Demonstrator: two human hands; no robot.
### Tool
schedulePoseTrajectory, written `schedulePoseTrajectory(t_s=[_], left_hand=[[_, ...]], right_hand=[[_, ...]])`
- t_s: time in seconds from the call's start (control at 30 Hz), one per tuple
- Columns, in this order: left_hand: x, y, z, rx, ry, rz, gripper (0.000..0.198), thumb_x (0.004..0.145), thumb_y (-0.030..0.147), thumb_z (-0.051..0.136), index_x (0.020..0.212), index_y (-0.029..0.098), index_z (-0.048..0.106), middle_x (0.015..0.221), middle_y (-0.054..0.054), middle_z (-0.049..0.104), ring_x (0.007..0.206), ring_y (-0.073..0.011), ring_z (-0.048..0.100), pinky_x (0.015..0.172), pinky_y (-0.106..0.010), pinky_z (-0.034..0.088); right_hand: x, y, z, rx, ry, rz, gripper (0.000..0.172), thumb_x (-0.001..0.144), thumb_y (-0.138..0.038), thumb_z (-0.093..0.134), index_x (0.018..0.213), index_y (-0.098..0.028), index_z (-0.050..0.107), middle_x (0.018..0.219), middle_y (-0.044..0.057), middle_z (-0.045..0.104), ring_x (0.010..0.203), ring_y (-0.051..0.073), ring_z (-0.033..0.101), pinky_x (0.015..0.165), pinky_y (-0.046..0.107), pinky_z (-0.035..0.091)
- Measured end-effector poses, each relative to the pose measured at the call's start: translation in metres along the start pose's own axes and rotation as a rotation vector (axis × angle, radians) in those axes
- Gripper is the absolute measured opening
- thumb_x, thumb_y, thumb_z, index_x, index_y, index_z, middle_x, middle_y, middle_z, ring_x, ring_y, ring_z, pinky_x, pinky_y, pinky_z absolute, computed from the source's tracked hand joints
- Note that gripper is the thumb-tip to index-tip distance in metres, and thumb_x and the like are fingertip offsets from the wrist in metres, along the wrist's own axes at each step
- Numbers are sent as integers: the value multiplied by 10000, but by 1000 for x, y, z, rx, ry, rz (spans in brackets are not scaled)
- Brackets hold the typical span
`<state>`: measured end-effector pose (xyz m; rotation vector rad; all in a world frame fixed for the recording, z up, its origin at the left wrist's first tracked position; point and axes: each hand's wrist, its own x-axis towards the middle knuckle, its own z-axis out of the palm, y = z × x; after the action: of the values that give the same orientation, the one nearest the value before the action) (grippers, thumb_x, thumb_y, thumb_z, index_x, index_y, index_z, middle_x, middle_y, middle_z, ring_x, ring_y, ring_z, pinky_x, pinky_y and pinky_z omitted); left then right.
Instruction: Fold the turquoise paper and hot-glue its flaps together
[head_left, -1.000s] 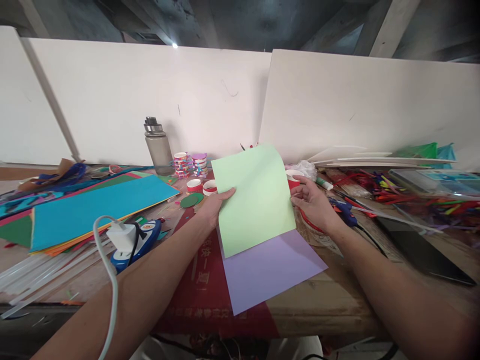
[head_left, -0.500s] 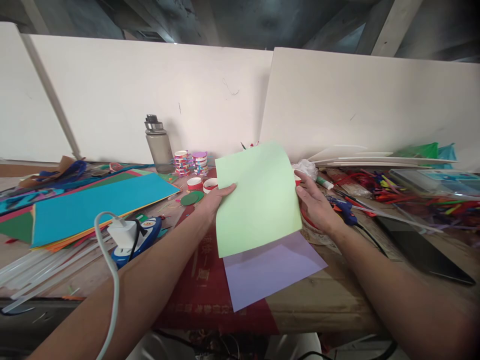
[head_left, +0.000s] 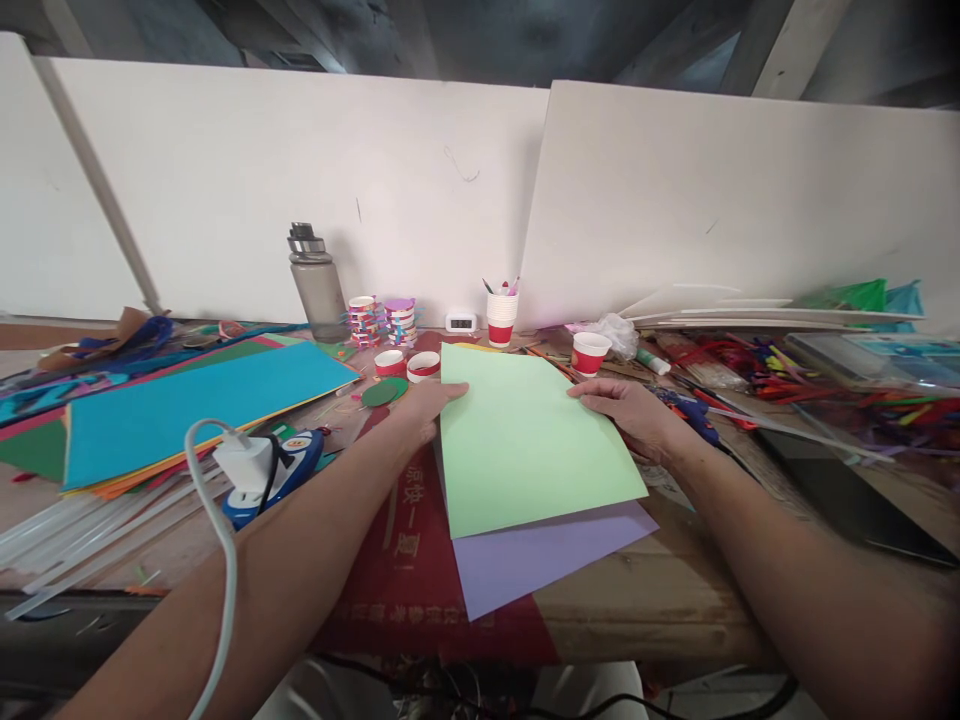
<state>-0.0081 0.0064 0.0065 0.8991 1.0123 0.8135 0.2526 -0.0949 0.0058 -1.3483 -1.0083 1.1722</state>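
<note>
A light green sheet of paper (head_left: 525, 440) lies nearly flat on a purple sheet (head_left: 540, 560) at the middle of the wooden table (head_left: 660, 600). My left hand (head_left: 424, 405) grips the green sheet's left edge near its far corner. My right hand (head_left: 626, 415) holds the right edge, fingers closed on the paper. The purple sheet shows below and to the right of the green one, over a red printed mat (head_left: 397, 570).
A stack of coloured card topped by blue (head_left: 187, 405) lies at left, with a white plug and cable (head_left: 240, 470) and clear sticks (head_left: 75, 545) in front. A grey bottle (head_left: 315, 285), tape rolls (head_left: 379, 322), red-and-white cups (head_left: 589, 352) and a pen cup (head_left: 501, 315) stand at the back. Craft sticks and a glue gun (head_left: 694, 415) clutter the right.
The green sheet, held upright and curved before, has come down flat onto the purple sheet. Both hands lowered with it, uncovering the cups and small clock behind.
</note>
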Motion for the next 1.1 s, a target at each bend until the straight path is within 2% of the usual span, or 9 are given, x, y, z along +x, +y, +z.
schedulePoseTrajectory(t_s=[0.17,0.27,0.43,0.53,0.63,0.73,0.9,1.0,1.1], left_hand=[[2,0,-1,8,-14,18,267,721,33,667,985,74,679,883,-141,744,739,-255,716,749,-413,590],[-1,1,-1,-6,-12,-29,247,728,11,645,965,73,681,821,-128,744,675,-234,712,720,-387,593],[-1,4,-4,102,20,-67,227,703,76,695,929,91,689,777,-108,741,623,-235,699,653,-375,587],[0,4,-5,171,50,-72,250,647,114,744,890,107,687,780,-107,740,646,-248,698,642,-378,579],[-2,5,-5,262,54,-58,224,626,137,742,843,141,685,781,-76,740,700,-241,699,648,-341,568],[-5,10,-8,516,30,25,216,631,160,714,844,174,688,784,-37,737,714,-233,691,606,-292,529],[-11,24,-17,1430,185,313,213,708,365,654,787,170,689,750,-81,705,742,-272,669,594,-292,456],[-16,31,-17,1550,331,429,251,783,385,588,823,162,695,856,-125,710,865,-296,656,687,-320,465],[-21,35,-14,1430,257,634,232,816,359,566,904,187,693,947,-77,717,890,-241,649,747,-297,471]], right_hand=[[-6,-11,3,178,-12,-41,254,612,-288,800,840,-206,723,826,26,730,681,151,649,631,278,506],[-8,-13,5,183,-39,-115,337,591,-308,825,899,-230,713,886,23,735,765,171,674,716,313,522],[0,0,1,-142,-126,-387,427,617,-357,816,1012,-252,691,1044,46,690,915,206,647,817,370,510],[6,3,-4,-448,-20,-627,289,683,-358,756,954,-261,730,1086,71,629,979,224,596,826,369,492],[8,0,-8,-637,49,-723,159,740,-350,682,847,-258,752,1077,90,610,1042,258,559,852,386,470],[3,-5,-7,-654,-59,-690,169,744,-358,661,800,-221,743,1042,89,646,969,255,601,819,360,482],[-9,-14,1,-743,-434,-435,241,779,-398,626,801,-185,737,793,54,701,766,225,639,699,313,494],[-12,-16,4,-791,-500,-413,247,781,-388,629,885,-197,743,864,49,720,821,225,647,733,306,498],[-11,-15,2,-798,-514,-382,264,783,-367,624,954,-201,736,941,48,724,868,221,650,752,297,502]])
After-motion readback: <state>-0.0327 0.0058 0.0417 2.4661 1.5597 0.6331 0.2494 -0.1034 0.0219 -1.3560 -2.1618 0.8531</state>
